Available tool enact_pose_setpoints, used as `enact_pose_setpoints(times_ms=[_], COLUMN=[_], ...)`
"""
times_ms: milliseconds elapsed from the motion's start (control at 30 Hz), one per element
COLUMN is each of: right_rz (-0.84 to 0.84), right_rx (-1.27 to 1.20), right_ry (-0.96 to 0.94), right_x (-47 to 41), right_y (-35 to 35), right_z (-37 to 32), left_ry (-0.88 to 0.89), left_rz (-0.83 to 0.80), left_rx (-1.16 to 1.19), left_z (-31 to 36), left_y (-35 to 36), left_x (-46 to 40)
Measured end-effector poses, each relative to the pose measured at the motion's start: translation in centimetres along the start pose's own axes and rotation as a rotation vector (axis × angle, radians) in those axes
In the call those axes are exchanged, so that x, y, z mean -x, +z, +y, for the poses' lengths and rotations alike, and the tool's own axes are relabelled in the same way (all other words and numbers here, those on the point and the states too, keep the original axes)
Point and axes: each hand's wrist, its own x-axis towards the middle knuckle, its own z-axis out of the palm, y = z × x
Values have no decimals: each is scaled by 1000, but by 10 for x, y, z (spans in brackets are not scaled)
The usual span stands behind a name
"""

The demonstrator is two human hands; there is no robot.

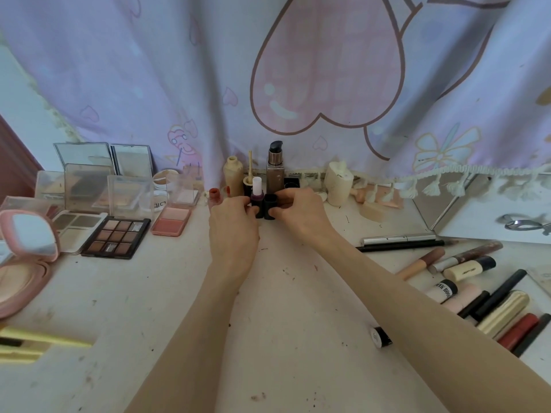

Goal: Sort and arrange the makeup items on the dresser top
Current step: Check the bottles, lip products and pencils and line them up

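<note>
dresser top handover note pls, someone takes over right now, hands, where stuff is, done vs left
Left hand pinches a small dark bottle with a white cap; right hand grips a black tube beside it, both upright at the back centre.
Done: palettes and compacts grouped at left; pump bottle and other bottles standing at the back.
Left: loose pile of lipsticks and pencils at right, black cap lying alone near the front, pink compact open at far left.
</note>
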Motion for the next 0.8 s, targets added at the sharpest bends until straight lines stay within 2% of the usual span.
enact_pose_setpoints(times_ms=[167,267,333,467,533,700,800], right_rz=[30,40,43,44,34,1,-6], right_rx=[13,81,129,210,248,457,519], right_ry=[8,-20,-45,-75,-61,-39,5], right_x=[9,21,31,59,75,107,116], right_y=[-12,-29,-44,-82,-99,-132,-150], right_z=[0,1,5,21,29,48,55], left_ry=[16,174,270,329,364,412,430], left_rz=[60,66,-15,-398,-525,-645,-637], left_rx=[-16,-45,5,11,-12,-25,-75], left_z=[8,24,34,46,52,72,88], left_y=[-9,-17,-20,-15,-8,10,24], left_x=[10,18,25,46,58,87,95])
